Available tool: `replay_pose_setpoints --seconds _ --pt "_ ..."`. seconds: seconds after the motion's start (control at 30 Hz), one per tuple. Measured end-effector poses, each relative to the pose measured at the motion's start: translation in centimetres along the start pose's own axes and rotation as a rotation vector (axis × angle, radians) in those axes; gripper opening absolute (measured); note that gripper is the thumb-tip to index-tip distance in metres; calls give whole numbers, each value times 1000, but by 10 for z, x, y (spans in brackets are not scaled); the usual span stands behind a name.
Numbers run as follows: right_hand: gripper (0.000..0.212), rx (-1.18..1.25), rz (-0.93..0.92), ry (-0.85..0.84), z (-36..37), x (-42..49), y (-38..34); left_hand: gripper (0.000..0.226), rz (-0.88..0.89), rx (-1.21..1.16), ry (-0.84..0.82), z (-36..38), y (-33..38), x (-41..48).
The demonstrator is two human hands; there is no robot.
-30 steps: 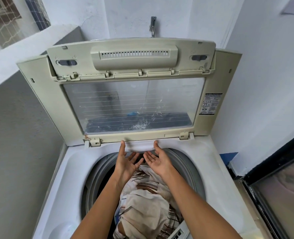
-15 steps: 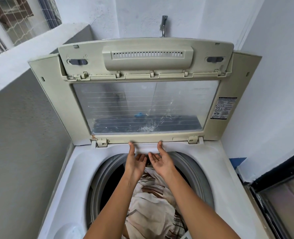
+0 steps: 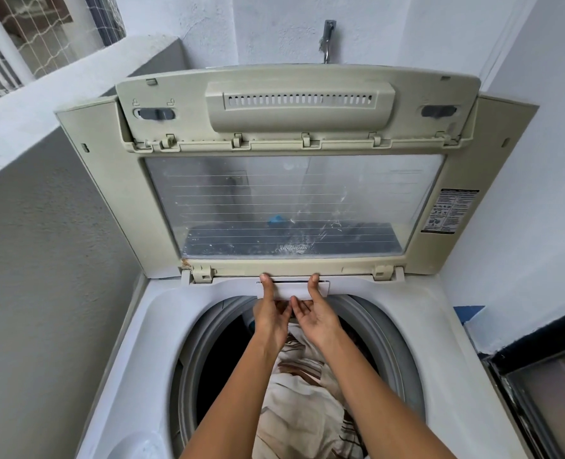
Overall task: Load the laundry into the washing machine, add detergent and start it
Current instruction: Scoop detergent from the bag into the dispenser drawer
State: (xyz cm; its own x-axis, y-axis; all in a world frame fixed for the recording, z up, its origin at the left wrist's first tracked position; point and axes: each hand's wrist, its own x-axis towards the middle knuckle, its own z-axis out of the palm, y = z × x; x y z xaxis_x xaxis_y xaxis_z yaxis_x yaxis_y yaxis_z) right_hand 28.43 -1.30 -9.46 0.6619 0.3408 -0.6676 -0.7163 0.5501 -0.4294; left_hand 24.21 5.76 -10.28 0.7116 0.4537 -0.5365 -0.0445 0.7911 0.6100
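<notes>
Laundry (image 3: 301, 419): crumpled cream cloth, brown stripes.

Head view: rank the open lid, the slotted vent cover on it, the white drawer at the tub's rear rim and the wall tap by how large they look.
Largest to smallest:
1. open lid
2. slotted vent cover
3. white drawer
4. wall tap, smallest as seen, though it is farthest from the camera, so its true size is unsure.

Soft daylight, sharp focus, wide-angle edge distortion
</notes>
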Motion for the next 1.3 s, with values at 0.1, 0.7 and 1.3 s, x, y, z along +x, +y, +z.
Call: replay_pose_setpoints --seconds 0.1,0.7,1.3 --pt "34 3 -26 -9 -2 -1 4 72 4 5 0 -3 -3 -2" --pt "10 59 -52 -29 -30 -31 20 23 -41 -36 73 -18 -17 -33" --pt "6 13 -42 -14 -40 -36 16 25 -58 5 41 -30 -14 -40"
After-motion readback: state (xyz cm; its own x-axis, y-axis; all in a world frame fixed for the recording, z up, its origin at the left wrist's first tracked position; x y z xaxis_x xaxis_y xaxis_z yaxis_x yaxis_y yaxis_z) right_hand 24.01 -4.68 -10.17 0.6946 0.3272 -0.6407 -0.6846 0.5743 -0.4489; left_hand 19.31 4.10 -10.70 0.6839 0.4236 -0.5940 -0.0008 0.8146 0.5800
